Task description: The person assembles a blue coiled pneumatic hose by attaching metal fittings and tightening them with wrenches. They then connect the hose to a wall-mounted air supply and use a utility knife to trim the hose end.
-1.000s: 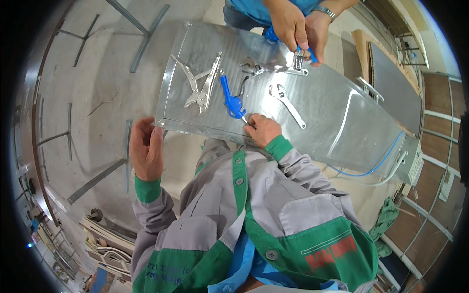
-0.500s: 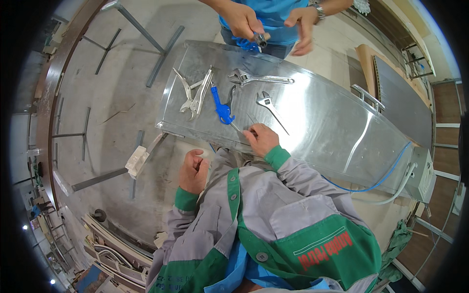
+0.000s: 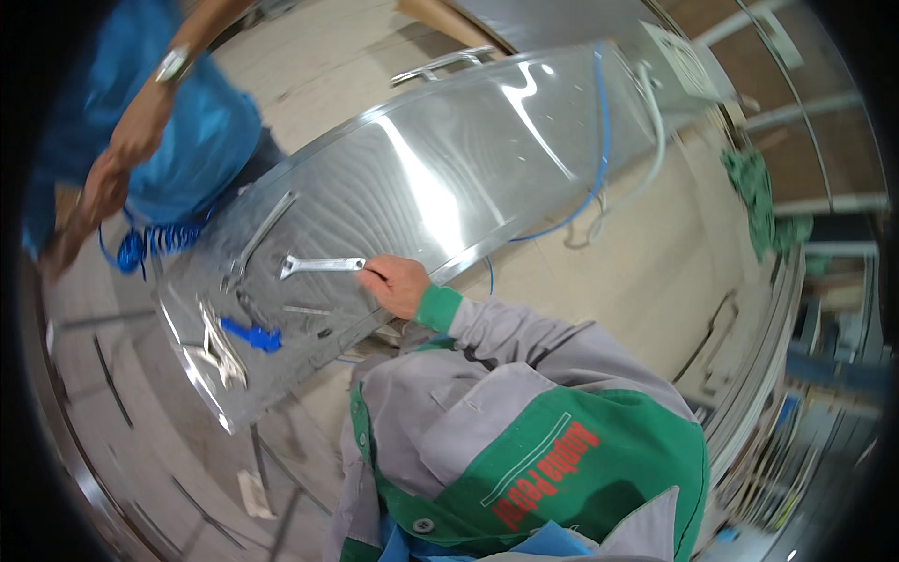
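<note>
My right hand [image 3: 398,286] is closed on the handle end of a small silver adjustable wrench [image 3: 323,265], whose head points left over the metal tabletop [image 3: 356,211]. A larger adjustable wrench [image 3: 262,236] lies beyond it. Nearer the table's left end are a blue air blow gun [image 3: 251,334] and silver locking pliers [image 3: 221,351], both blurred. Between the blow gun and my hand lies a thin metal rod [image 3: 306,310], with a small dark piece [image 3: 325,332] close by. My left hand is outside the picture.
A co-worker in a blue shirt [image 3: 192,155] stands at the table's far left side, hands together, beside a coiled blue hose [image 3: 169,239]. A metal handle [image 3: 440,64] sits on the far edge. A blue hose [image 3: 604,122] and a grey box [image 3: 679,61] are at the right end.
The view has swung right, so the table and tools appear turned and farther left. My right hand has taken hold of the small adjustable wrench. My left hand has left the picture.
</note>
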Available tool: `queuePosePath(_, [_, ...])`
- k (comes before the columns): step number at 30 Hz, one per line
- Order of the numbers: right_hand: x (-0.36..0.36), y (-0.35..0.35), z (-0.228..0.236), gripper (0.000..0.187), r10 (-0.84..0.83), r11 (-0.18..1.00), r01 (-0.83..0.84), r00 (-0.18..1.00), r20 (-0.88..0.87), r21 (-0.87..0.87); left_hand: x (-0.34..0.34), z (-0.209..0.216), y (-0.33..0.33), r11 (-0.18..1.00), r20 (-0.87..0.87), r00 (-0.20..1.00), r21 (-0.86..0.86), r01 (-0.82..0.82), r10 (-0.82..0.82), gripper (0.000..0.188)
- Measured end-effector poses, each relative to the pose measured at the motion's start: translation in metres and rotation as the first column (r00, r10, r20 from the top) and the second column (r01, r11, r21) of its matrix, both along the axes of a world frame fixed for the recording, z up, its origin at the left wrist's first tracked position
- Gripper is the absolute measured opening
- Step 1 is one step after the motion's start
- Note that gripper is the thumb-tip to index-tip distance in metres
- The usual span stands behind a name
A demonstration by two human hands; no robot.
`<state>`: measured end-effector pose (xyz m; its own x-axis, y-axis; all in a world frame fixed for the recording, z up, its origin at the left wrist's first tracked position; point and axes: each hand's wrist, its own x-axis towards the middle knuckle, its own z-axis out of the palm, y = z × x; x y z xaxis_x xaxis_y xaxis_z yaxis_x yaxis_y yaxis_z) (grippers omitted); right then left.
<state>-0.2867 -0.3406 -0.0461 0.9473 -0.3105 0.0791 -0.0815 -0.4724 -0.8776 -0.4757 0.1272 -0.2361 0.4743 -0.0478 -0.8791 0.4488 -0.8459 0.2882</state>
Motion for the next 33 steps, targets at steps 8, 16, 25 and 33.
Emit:
queuePosePath(8, [-0.172,-0.15,-0.065,0.029,-0.811,0.547,0.828,0.561,-0.168,0.125,0.084,0.007,0.024,0.84,-0.161,0.824,-0.101,0.534,-0.543,0.031])
queuePosePath(16, [-0.194,-0.317,-0.084,0.047,-0.849,0.272,0.923,0.364,-0.383,0.274,0.143,0.098,-0.161,0.907,-0.044,0.937,-0.269,0.323,-0.346,0.029])
queuePosePath(25, [-0.182,-0.411,-0.1,0.028,-0.79,0.57,0.811,0.585,-0.184,0.128,0.077,0.243,-0.54,0.545,0.705,0.602,-0.358,0.758,-0.375,0.036])
queuePosePath(33, [-0.314,-0.434,0.046,0.018,-0.486,0.857,0.504,0.859,0.157,-0.105,0.064,0.311,-0.829,-0.003,0.998,-0.054,0.054,0.999,-0.007,0.098])
